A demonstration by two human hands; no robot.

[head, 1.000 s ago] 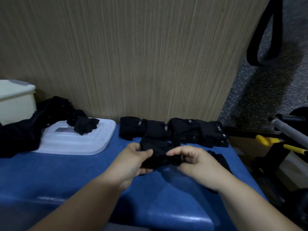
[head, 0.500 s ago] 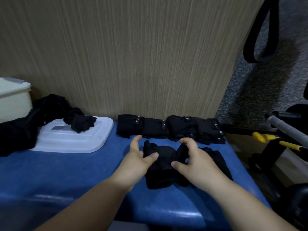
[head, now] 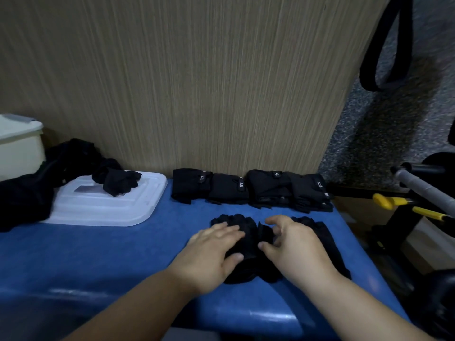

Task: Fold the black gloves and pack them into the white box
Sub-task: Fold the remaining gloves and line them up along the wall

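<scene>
Blue padded table (head: 98,254), wood-grain panel (head: 197,82) behind it, black strap loop (head: 405,33) hanging right, yellow-handled tool (head: 384,201), speckled floor (head: 394,131)

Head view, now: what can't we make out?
All head view.
- White box: cut by left edge; contents unseen.
- Glove: fold hidden under left hand and right hand.
- Dark pile at left: too dark to count gloves.
- Folded gloves: labels too small to read.

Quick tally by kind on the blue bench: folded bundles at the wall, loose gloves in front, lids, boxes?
folded bundles: 4
loose gloves in front: 2
white lid: 1
white box: 1
Total: 8
The left pile is too tangled to count.
</scene>
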